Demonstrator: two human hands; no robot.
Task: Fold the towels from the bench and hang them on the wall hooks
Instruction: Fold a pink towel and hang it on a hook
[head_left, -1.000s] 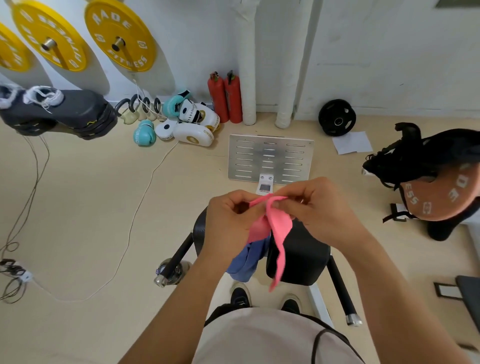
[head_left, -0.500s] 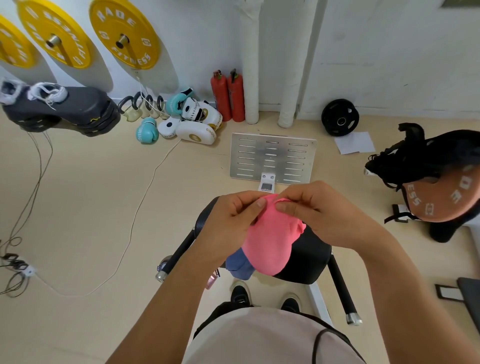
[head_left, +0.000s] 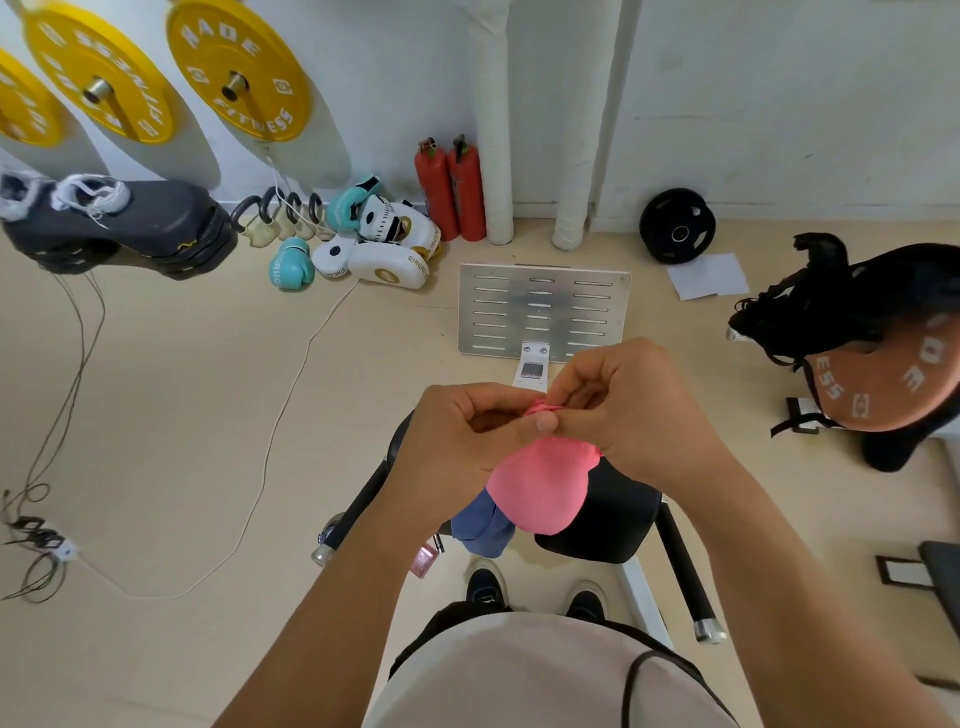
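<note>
Now both hands up at chest height over the table (head_left: 613, 514), pinching one pink towel (head_left: 543, 483). Left hand (head_left: 467, 447) curled, thumb and forefinger clamped on the towel's bunched top edge. Right hand (head_left: 631, 410) curled too, fingertips nipping the same edge, touching the left thumb. Towel body hanging loose below the hands, lower hem rounded, hanging free above the black pad. Blue towel (head_left: 485, 525) draped over the pad's near-left edge, partly hidden behind the pink one. Shoes (head_left: 535, 592) right at the table's near end.

Open beige floor (head_left: 182, 415) to the left, crossed only by a white cable (head_left: 280, 441). Ahead: slotted metal scale platform (head_left: 543, 312) just past the table's far end, then boxing gloves (head_left: 363, 239) and two red extinguishers (head_left: 451, 189) against the wall. Right side tight: orange weight plate (head_left: 893, 374) with black straps near the right forearm. Yellow plates (head_left: 239, 67) on wall pegs, upper left.
</note>
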